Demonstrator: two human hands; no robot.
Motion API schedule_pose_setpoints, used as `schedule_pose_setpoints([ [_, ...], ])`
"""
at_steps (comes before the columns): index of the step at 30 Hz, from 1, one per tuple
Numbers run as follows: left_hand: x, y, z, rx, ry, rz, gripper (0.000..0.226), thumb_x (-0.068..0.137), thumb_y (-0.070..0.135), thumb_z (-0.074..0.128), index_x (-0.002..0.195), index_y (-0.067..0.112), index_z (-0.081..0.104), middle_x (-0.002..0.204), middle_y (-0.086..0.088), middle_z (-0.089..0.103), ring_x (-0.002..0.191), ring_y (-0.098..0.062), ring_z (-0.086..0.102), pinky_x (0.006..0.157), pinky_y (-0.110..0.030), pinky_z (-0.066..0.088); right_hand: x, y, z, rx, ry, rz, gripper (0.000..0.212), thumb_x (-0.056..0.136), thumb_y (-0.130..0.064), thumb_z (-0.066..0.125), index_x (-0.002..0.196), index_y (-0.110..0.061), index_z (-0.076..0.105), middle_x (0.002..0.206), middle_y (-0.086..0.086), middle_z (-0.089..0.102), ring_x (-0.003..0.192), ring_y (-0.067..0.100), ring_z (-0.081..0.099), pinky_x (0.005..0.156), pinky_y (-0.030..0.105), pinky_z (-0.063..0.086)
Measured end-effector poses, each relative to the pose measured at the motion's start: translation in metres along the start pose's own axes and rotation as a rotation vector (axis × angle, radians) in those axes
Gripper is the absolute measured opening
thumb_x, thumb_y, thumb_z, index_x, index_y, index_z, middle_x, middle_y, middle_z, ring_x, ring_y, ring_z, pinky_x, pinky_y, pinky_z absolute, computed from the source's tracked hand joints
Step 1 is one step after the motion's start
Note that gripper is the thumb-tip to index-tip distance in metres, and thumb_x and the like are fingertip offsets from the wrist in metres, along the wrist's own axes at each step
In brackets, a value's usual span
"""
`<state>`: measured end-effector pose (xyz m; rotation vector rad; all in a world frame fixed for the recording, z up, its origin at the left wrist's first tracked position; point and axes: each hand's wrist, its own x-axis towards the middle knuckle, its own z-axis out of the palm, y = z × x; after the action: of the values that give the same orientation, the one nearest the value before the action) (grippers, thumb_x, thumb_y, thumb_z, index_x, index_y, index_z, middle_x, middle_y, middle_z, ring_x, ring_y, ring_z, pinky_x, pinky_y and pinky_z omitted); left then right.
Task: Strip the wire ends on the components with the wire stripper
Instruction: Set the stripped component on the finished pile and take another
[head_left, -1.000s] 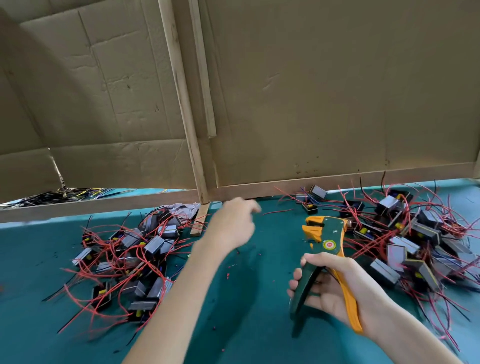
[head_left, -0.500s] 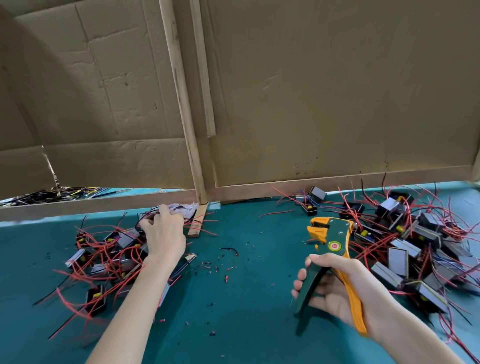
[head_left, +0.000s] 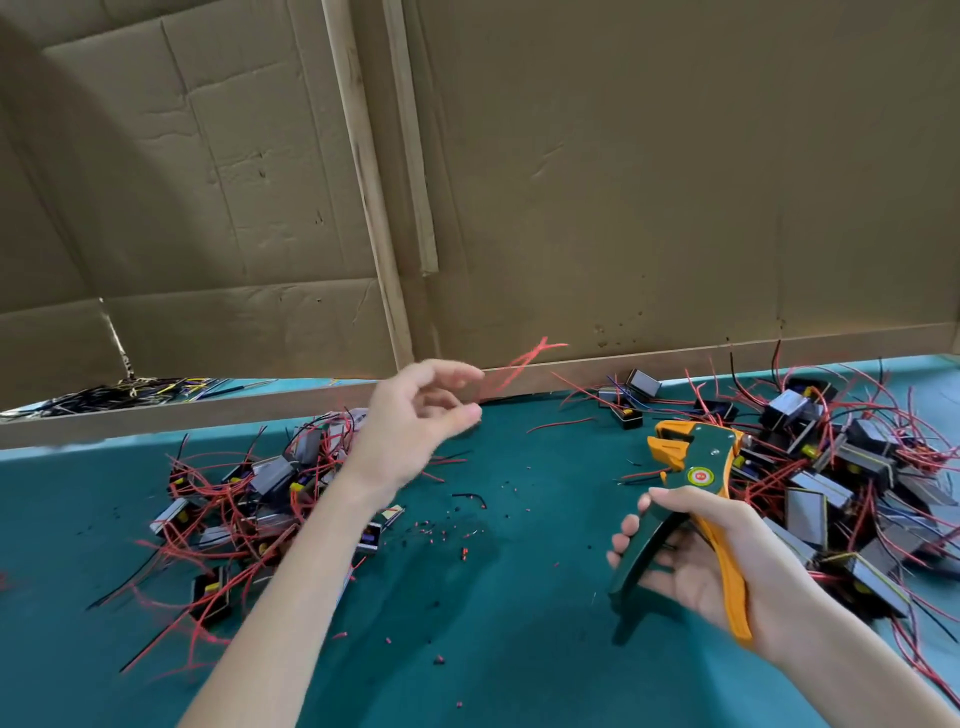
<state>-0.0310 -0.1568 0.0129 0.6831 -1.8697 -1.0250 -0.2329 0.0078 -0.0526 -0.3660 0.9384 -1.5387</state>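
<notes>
Right hand (head_left: 696, 561) grips the wire stripper (head_left: 693, 470), lower right. Left hand (head_left: 415, 421) hovers mid-frame, loosely curled; whether it pinches the blurred red wires (head_left: 519, 364) alongside is unclear. A weak hold could drop them.

— Left part of the tabletop (head_left: 519, 649)?
— Heap of components (head_left: 249, 499), near the far edge.
— Right part?
— Second heap (head_left: 841, 467); wire stripper (head_left: 696, 467) held just left of it.
— Behind?
— Cardboard wall (head_left: 675, 182) along the far edge.

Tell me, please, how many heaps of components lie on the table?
2: a left heap, and a right heap behind the wire stripper. Some parts may be buried.
</notes>
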Motion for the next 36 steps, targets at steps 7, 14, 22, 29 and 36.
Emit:
schedule_pose_setpoints([
  [7,-0.016,-0.028,0.041,0.158,-0.321,-0.101,0.049,0.073,-0.015,0.071,0.106,0.021,0.063,0.102,-0.006,0.053,0.073,-0.013,0.058,0.089,-0.031,0.051,0.000,-0.003,0.000,-0.004,0.018,-0.019,0.020,0.067,-0.011,0.064,0.082,-0.001,0.058,0.072,0.020,0.060,0.062,0.035,0.066,0.062,0.046,0.059],
  [14,-0.023,-0.035,0.048,0.216,-0.644,-0.169,0.033,0.077,0.005,0.078,0.103,0.021,0.066,0.089,0.005,0.063,0.070,-0.009,0.062,0.075,-0.022,0.052,-0.001,-0.004,-0.001,0.001,0.006,-0.041,0.019,0.068,-0.011,0.064,0.082,-0.001,0.057,0.073,0.020,0.060,0.064,0.035,0.065,0.063,0.046,0.059],
  [22,-0.012,-0.032,0.034,0.565,-0.228,-0.223,0.016,0.091,0.019,0.058,0.078,0.014,0.064,0.066,0.004,0.067,0.052,-0.015,0.061,0.047,-0.022,0.048,-0.004,-0.006,0.002,0.006,0.006,-0.071,0.018,0.068,-0.011,0.062,0.082,-0.001,0.057,0.071,0.020,0.060,0.064,0.035,0.064,0.060,0.044,0.059],
  [29,-0.023,-0.038,0.044,0.833,-0.242,-0.356,0.025,0.082,0.044,0.066,0.075,0.021,0.071,0.065,0.008,0.065,0.073,-0.018,0.063,0.075,-0.029,0.052,-0.005,-0.005,0.004,0.004,0.001,-0.082,0.016,0.071,-0.011,0.060,0.082,-0.001,0.056,0.070,0.019,0.060,0.064,0.035,0.064,0.061,0.045,0.059],
  [36,-0.026,-0.037,0.055,0.515,-0.071,-0.323,0.016,0.081,0.014,0.069,0.072,0.026,0.064,0.079,0.005,0.069,0.076,-0.014,0.064,0.078,-0.027,0.050,-0.006,-0.009,0.003,-0.005,0.017,-0.136,0.016,0.071,-0.012,0.060,0.082,-0.002,0.056,0.070,0.019,0.060,0.065,0.034,0.064,0.063,0.044,0.060],
])
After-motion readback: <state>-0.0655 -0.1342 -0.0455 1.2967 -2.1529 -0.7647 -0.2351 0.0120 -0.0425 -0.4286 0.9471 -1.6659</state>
